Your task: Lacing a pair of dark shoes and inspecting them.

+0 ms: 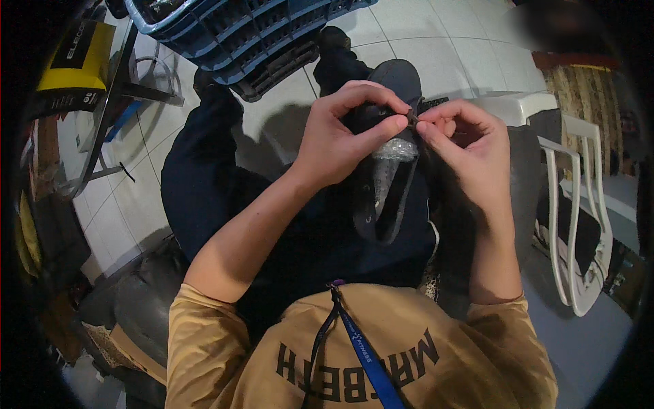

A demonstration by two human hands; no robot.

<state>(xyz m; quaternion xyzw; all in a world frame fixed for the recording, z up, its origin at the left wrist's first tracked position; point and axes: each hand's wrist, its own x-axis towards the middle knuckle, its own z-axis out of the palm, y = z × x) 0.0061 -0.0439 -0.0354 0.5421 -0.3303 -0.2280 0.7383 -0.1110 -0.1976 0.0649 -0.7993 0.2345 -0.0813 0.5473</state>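
Observation:
A dark item with a rounded end (396,76) and a long strap loop (386,235) lies over my dark-trousered lap; its exact kind is unclear. Clear crinkled plastic (397,150) wraps part of its middle, above a grey inner surface. Both hands meet over its far part. My left hand (347,129) pinches a thin dark strap (412,118) between thumb and forefinger. From the other side, my right hand (470,140) grips the same small piece with thumb and fingertips, its remaining fingers curled. The fingertips partly hide the piece.
A blue plastic basket (231,41) stands on the tiled floor ahead, beyond my feet. At the left is a table edge (109,95) with a yellow and black box (78,65). A white plastic chair (575,204) stands close at my right. A blue lanyard (364,354) hangs on my chest.

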